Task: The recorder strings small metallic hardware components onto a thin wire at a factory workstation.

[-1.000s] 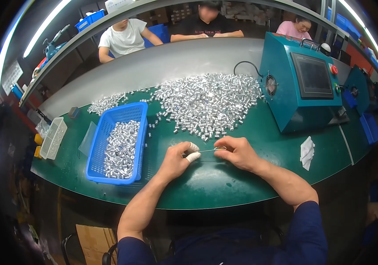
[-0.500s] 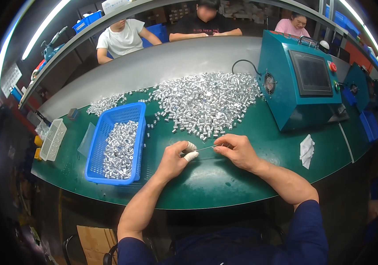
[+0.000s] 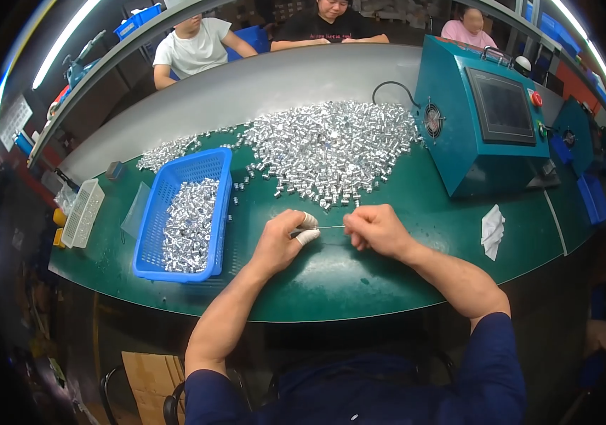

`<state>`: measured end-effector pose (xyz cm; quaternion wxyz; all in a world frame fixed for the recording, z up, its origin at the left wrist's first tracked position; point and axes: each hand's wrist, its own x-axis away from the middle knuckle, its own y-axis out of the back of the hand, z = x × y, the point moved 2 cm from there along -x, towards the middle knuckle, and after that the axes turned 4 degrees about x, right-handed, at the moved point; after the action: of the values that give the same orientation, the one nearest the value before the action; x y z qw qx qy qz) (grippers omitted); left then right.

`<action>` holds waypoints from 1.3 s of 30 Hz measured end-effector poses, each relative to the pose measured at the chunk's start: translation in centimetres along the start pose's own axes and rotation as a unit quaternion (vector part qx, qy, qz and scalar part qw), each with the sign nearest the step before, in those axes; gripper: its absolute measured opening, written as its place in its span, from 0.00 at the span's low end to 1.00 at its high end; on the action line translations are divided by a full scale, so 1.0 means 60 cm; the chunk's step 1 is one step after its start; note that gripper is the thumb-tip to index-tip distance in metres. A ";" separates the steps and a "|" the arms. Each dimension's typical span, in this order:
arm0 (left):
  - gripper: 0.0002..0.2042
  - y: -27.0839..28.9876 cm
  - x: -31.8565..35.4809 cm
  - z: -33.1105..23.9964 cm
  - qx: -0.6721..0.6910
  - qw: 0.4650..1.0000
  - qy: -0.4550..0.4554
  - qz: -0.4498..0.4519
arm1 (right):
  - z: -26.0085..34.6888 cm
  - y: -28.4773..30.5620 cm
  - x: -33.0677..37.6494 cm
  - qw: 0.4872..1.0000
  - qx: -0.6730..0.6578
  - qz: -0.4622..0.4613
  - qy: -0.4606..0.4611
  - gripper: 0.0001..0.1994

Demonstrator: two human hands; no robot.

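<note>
I have one long green counter [image 3: 359, 283] under me, and on it one teal machine [image 3: 483, 127] with a dark screen, standing at my right. In front of it spreads one big heap of small silver metal pieces [image 3: 331, 145], far too many to count, with a thinner second scatter [image 3: 168, 150] trailing off to the left. One blue basket [image 3: 149, 234] sits at my left, part filled with the same silver pieces. Beyond it lies one white slotted tray [image 3: 82, 212], and near my right elbow one crumpled white cloth [image 3: 492, 230]. Three other people sit across the far side of the line.

As for the work itself, I judge I am mid-way through threading or stringing. My two hands are low on the counter, just below the heap. My left hand [image 3: 282, 241] is curled closed, its thumb and forefinger wearing white finger cots [image 3: 308, 228] and pinched on what may be one silver piece, though it is too small for me to be sure. My right hand [image 3: 377, 230] is pinched shut on the other end of one thin wire [image 3: 330, 227], which runs straight across between the two hands.

The next move, as I see it, calls for a steady wire tip and fine alignment, with the piece kept from slipping.
</note>
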<state>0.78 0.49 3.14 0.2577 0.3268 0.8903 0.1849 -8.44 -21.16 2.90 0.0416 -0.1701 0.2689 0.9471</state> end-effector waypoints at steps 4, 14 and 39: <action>0.08 0.018 -0.003 0.011 -0.095 0.990 -0.063 -0.081 | -0.025 0.010 -0.010 0.934 -0.216 -0.018 -0.285 0.15; 0.10 0.016 -0.015 0.040 -0.154 0.986 -0.052 -0.048 | -0.049 0.029 -0.024 0.964 -0.167 -0.119 -0.170 0.16; 0.14 0.106 -0.006 -0.098 -0.276 0.957 0.038 -0.075 | -0.073 0.029 -0.013 0.952 -0.194 -0.198 -0.126 0.12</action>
<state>0.68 3.86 11.12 0.3172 0.1679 0.8356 0.4159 -6.67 -24.92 0.55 0.2286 -0.1038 0.0336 0.9674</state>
